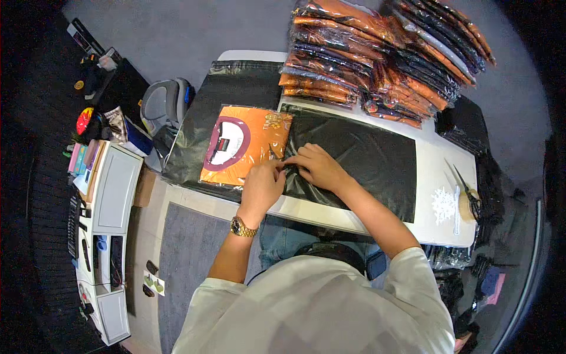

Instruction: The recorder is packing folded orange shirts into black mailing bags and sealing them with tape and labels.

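Observation:
Folded flat in a clear plastic sleeve, an orange shirt [269,128] with a maroon collar lies on black plastic sheeting. My left hand [264,179], with a gold watch [243,227] on its wrist, is at the near right edge of this packet. Close beside it, my right hand [315,166] rests over a large black plastic bag [376,155], fingers bent at the bag's left edge. The fingertips of both hands nearly meet where the bag and the packet adjoin. What they pinch there is too small to tell.
Stacks of bagged orange and black garments [336,57] stand at the white table's [460,155] far side. Black scissors [471,199], a roll of tape [466,212], a ruler [457,212] and small white pieces [443,205] lie at the right. A grey chair [161,106] stands at the left.

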{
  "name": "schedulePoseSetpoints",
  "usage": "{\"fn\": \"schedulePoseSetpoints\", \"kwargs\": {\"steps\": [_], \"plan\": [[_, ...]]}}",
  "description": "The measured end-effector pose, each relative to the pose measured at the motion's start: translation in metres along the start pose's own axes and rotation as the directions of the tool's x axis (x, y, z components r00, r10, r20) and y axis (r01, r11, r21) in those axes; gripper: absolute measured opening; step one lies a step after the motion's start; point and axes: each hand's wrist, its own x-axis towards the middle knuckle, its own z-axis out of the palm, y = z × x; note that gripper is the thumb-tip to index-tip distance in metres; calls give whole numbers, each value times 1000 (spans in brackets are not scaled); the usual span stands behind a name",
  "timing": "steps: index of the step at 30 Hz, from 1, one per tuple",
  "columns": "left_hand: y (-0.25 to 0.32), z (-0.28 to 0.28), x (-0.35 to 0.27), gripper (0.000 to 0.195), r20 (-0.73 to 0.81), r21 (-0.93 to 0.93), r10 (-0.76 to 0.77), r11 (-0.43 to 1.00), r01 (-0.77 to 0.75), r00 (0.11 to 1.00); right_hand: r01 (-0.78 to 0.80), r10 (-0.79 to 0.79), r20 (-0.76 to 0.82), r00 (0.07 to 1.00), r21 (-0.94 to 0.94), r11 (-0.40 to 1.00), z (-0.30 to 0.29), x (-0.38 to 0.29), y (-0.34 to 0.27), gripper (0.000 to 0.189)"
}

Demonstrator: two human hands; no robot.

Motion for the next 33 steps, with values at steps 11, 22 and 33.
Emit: {"fn": "schedulePoseSetpoints", "kwargs": {"steps": [11, 22, 33], "plan": [[4, 15, -1, 30, -38, 52, -116, 992, 118, 993, -19, 25, -62, 998, 98, 995, 3, -1, -1, 35], [8, 20, 7, 25, -15, 21, -145, 989, 145, 989, -29, 42, -103, 994, 127, 991, 4, -2, 2, 40], [1, 4, 13, 20, 118, -105, -48, 993, 61, 992, -58, 59, -24, 998, 43, 997, -15, 21, 3, 14]]}}
